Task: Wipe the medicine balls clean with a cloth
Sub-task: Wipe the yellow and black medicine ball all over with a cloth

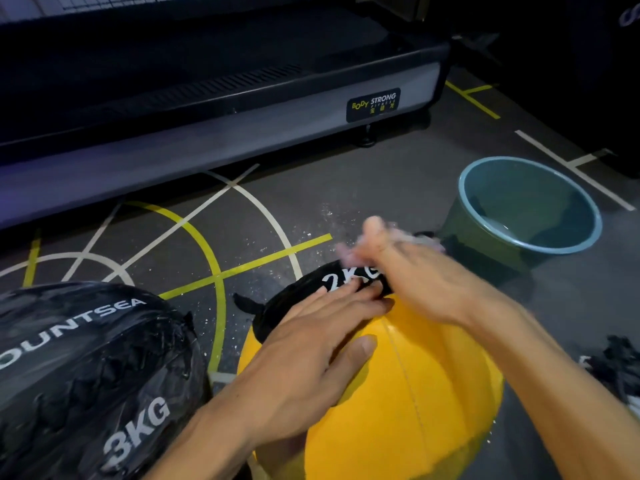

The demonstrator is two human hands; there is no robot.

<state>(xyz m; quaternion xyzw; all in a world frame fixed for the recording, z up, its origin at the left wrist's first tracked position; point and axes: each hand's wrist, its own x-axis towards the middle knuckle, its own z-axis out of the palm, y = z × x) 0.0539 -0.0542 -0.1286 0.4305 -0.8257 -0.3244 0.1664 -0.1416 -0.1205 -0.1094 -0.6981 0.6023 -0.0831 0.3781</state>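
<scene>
Lowest in the frame, at lower left, the 3KG ball [86,375] is seen, black and glossy, resting on the floor [346,188] just beside the 2KG ball [398,393]. Above it, across the upper left, the base of a machine [207,109] is shown.

At lower centre, the yellow-and-black 2KG ball is held steady by the left hand [311,344], which is laid flat on its top with fingers straight and nothing gripped. To the right, the right hand [412,275] is blurred by motion over the far side of the ball; a pale cloth [372,233] appears to be bunched at its fingers, but the grip itself cannot be told from the blur.

At centre right, a basin [585,216] holding water stands on the floor, near the ball. At the lower right edge, a dark crumpled item [620,365] lies on the floor; what it is cannot be told.

The step in hand is judged to be the wiping of the 2KG ball. For a good result, the ball should be braced firmly so that it cannot roll, and overlapping strokes should be run along the seam and the printed panel. The ball should then be turned so that the underside is reached. The cloth should be rinsed and wrung before the 3KG ball is treated.
</scene>
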